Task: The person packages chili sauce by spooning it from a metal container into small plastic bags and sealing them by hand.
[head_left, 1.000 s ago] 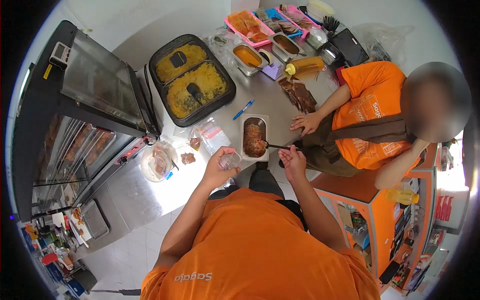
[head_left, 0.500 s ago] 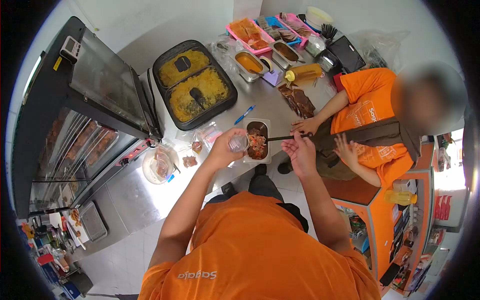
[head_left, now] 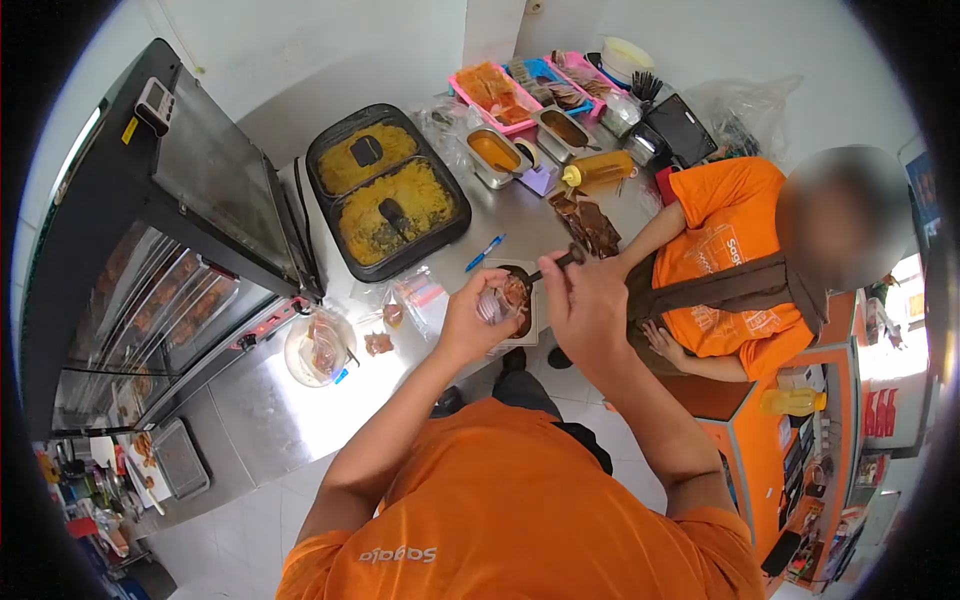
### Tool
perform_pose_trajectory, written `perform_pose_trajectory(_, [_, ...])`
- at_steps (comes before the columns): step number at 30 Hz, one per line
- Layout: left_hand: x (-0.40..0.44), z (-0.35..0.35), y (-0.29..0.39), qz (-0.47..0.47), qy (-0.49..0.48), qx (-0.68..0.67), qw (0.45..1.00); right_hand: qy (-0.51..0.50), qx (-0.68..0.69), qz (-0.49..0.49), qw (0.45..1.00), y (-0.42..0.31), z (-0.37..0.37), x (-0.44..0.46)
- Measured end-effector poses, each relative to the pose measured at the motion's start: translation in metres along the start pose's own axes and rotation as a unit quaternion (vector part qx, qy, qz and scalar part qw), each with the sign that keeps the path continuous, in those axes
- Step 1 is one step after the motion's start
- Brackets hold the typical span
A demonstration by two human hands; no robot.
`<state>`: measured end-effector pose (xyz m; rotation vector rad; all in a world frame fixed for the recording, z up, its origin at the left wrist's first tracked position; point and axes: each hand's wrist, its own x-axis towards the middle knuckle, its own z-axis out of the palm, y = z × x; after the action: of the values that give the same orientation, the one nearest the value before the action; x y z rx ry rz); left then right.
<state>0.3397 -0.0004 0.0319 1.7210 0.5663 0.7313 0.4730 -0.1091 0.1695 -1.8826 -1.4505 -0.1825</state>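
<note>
Okay, left hand (head_left: 468,318) first: thumb and fingers curl round a small clear cup (head_left: 488,306), mouth tipped toward frame centre. Right hand (head_left: 592,300) pinches the handle of a black utensil (head_left: 560,261), whose far end meets the cup's mouth. Reddish chunky food (head_left: 514,291) sits right there; can't tell how much is inside the cup and how much is on the utensil. Just beyond, partly hidden by both hands, is a metal tray (head_left: 541,318) with a dark interior. Progress, my read: a portion is out of the tray and at the cup, transfer partway, cup not closed, no lid visible on it. Fill level and what's left in the tray unreadable from this angle. Further out: blue pen (head_left: 485,253) above the left hand, two-section black pan (head_left: 378,271) of yellow food upper left of centre, dark flat packets (head_left: 588,226) upper right of centre, co-worker's hand (head_left: 664,344) right of centre, against their own front. Glass-fronted cabinet (head_left: 215,160) fills frame left.
</note>
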Motion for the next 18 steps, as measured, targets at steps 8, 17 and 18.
perform_pose_trajectory(8, [0.002,0.008,-0.005,-0.006,0.031,-0.118,0.993,-0.037,-0.003,-0.069,0.997,-0.021,-0.013,0.005])
perform_pose_trajectory(17, [0.007,0.001,-0.002,-0.064,0.011,-0.17,0.983,-0.026,0.025,-0.082,0.996,-0.025,-0.021,0.003])
perform_pose_trajectory(18, [0.007,0.0,0.0,-0.072,0.011,-0.177,0.982,-0.025,0.027,-0.097,0.995,-0.023,-0.022,0.002])
